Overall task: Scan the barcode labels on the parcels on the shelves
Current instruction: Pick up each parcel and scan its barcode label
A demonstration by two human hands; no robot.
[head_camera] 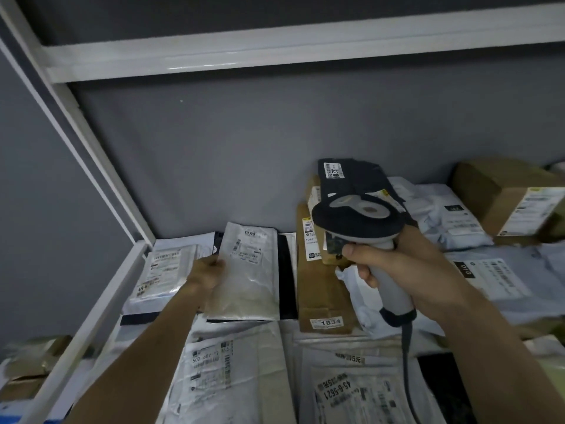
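My left hand [208, 272] grips the left edge of a flat silvery-white mailer [249, 276] and holds it tilted up, its label with barcodes facing me. My right hand [394, 264] is wrapped around the grey handle of a barcode scanner [357, 220], whose dark head sits above a tall brown carton [318, 289] numbered 1834. The scanner's cable hangs down toward the bottom edge. Another labelled white mailer [162, 270] lies flat at the far left of the shelf.
White shelf frame rails [101, 298] run along the left and above. More white mailers [226, 371] lie in front, grey poly bags [443, 215] and a brown box [504, 197] crowd the right. A black parcel [351, 175] leans against the grey back wall.
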